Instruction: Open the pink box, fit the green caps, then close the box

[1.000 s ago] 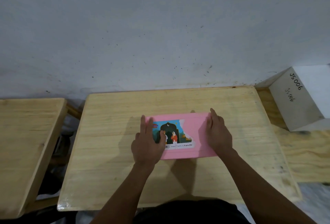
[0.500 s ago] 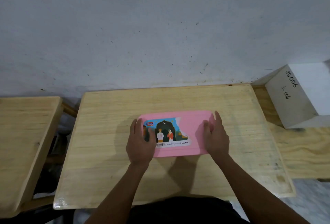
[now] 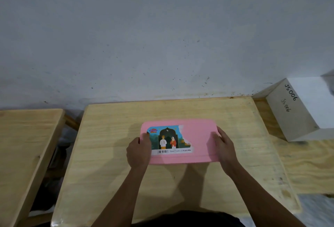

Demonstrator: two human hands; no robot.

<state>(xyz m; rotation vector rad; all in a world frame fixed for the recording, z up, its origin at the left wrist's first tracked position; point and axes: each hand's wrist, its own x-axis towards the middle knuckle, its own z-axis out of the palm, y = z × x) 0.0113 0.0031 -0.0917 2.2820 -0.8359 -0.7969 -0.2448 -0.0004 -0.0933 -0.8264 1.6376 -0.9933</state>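
Observation:
The pink box (image 3: 197, 140) lies shut in the middle of the wooden table (image 3: 112, 154), with a torn colour label on the left half of its lid. My left hand (image 3: 138, 151) grips the box's left end, thumb on the lid over the label's edge. At the right end, my right hand (image 3: 223, 147) holds the box with its thumb on the lid and its fingers down the side. No green caps are in view.
A white block (image 3: 296, 111) marked "JS 006" sits on a plywood surface (image 3: 307, 161) to the right. A second wooden table (image 3: 23, 145) stands to the left across a gap. A white wall (image 3: 162, 36) rises right behind the tables.
Both hands slid from lying flat on the lid to gripping the box's two ends. The box appears slightly nearer to me and its lid faces the camera more.

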